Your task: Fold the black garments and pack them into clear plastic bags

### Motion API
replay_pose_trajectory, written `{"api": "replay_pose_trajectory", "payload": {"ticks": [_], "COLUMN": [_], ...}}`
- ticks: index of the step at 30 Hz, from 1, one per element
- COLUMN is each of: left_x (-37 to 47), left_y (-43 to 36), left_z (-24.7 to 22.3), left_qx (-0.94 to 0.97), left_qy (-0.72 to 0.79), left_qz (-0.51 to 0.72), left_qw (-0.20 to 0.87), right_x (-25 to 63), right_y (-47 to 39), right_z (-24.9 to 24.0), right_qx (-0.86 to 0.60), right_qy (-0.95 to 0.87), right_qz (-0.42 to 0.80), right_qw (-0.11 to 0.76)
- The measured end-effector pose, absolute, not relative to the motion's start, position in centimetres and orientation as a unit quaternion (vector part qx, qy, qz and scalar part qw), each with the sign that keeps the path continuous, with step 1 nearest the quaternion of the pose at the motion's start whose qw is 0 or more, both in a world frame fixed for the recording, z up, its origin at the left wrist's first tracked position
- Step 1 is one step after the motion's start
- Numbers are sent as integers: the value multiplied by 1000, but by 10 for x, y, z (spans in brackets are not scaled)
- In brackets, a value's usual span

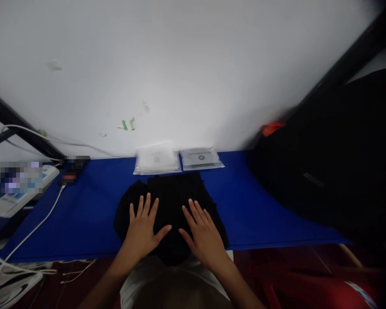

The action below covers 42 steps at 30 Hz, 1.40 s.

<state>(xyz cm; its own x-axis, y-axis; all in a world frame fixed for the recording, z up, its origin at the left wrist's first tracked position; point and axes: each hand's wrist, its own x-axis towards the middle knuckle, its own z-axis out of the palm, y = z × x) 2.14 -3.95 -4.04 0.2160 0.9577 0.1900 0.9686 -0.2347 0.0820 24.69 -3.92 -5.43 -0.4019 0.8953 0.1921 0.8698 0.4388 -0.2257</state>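
Black cloth (pixel 176 189) lies bunched on the blue surface (pixel 244 206), reaching down over its front edge. My left hand (pixel 143 229) rests flat on the left part of the cloth, fingers spread. On the right part lies my right hand (pixel 202 234), palm down with its fingers apart. Neither hand grips anything. Behind the cloth, against the wall, are a stack of clear plastic packets with white contents (pixel 157 159) and a packet with a dark print (pixel 201 159).
At the left are a white power strip (pixel 6 204), a dark device (pixel 73 169) and white cables (pixel 45 219). A large black item (pixel 324 163) takes up the right side, with an orange piece (pixel 272 128) by it. Something red (pixel 321 292) is below the front edge.
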Motion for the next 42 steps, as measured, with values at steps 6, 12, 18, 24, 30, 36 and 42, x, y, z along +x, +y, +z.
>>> {"api": "replay_pose_trajectory", "payload": {"ticks": [6, 12, 18, 24, 30, 36, 42], "left_x": [33, 32, 32, 29, 28, 28, 28], "left_y": [-43, -42, -42, -43, -44, -43, -43], "left_z": [-50, -51, -52, -50, -52, -52, -48], "left_qx": [-764, -767, -762, -761, -761, -766, -770], "left_qy": [-640, -635, -642, -640, -639, -631, -623], "left_qz": [-84, -85, -88, -101, -111, -125, -140], "left_qw": [25, 31, 19, -3, -2, 6, 16], "right_x": [267, 298, 322, 320, 323, 282, 215], "right_y": [-54, 17, 139, 189, 187, 125, 54], "right_z": [-61, -30, -22, -28, -12, 23, 8], "right_qx": [-522, -490, -527, -558, -584, -508, -368], "right_qy": [-834, -832, -845, -823, -799, -835, -918], "right_qz": [42, 45, -49, -93, -116, -132, -89], "right_qw": [170, 257, 75, 55, 89, 166, 114]}}
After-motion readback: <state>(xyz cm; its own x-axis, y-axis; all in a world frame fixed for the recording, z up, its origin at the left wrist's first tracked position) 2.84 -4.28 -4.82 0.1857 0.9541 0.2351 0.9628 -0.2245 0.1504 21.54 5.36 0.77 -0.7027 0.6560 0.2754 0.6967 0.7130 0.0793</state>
